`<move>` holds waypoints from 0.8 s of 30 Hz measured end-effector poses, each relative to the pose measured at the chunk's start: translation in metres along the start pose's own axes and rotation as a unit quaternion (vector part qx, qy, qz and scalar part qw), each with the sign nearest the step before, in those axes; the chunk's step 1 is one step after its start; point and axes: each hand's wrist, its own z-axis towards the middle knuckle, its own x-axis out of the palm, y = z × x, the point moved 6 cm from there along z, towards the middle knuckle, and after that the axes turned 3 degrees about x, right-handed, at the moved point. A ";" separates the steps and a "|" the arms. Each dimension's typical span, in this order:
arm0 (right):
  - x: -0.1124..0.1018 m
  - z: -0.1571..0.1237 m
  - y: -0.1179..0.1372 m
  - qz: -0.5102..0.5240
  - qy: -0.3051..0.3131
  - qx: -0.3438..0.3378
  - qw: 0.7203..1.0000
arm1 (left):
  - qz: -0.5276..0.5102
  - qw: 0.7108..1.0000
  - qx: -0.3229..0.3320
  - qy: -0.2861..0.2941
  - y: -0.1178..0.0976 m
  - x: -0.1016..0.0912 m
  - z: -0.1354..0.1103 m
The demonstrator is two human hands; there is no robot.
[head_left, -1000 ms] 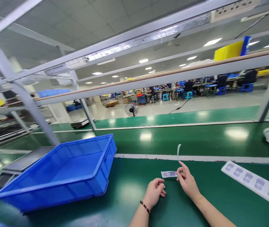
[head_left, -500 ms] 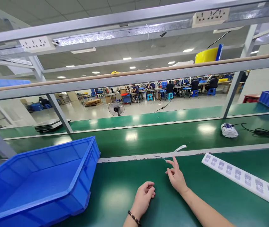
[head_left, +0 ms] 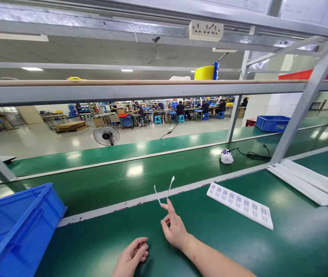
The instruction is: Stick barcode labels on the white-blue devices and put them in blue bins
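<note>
While left hand (head_left: 132, 256) curls empty, spread right hand (head_left: 175, 231) bears strips (head_left: 170, 186) near white edging (head_left: 193, 187).

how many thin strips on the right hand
2: one strip at the index fingertip of the right hand, the other strip left of it. Any behind the hand would be hidden.

2 strips (head_left: 170, 187), 1 lbl sht (head_left: 240, 205)

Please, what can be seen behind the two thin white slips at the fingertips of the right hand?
Behind the slips run a chipped white strip and, beyond it, the green surface. The patches directly behind the slips and the right hand are covered, so cannot be seen.
</note>
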 end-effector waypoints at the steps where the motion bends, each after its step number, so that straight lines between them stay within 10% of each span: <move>1: 0.000 0.000 0.000 0.000 0.000 -0.002 1.000 | 0.000 1.000 -0.002 0.000 0.001 -0.001 0.001; 24: 0.007 -0.003 -0.001 -0.016 0.031 0.009 0.999 | 0.032 0.999 -0.012 -0.002 -0.012 0.002 -0.008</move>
